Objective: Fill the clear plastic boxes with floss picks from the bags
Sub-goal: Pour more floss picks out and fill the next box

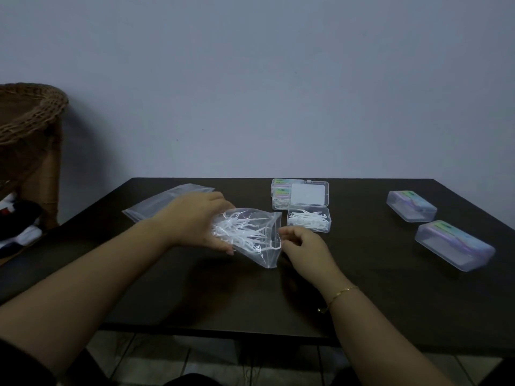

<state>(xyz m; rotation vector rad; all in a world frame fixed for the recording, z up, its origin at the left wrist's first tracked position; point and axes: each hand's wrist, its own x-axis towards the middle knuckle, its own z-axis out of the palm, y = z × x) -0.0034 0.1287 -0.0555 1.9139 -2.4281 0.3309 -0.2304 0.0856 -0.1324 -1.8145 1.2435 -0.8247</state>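
Clearly the job was partway: the open box (pixel 308 220) held a layer of floss picks, two shut boxes (pixel 411 205) lay far right, and the bag (pixel 250 232) held plenty more. The left hand (pixel 195 218) gripped that bag mid-surface; the right hand (pixel 302 247), fingers curled, pinched its mouth.

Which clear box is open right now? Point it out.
The open box just right of the bag, with loose white floss picks in it and its lid tipped back. The two boxes at far right are closed.
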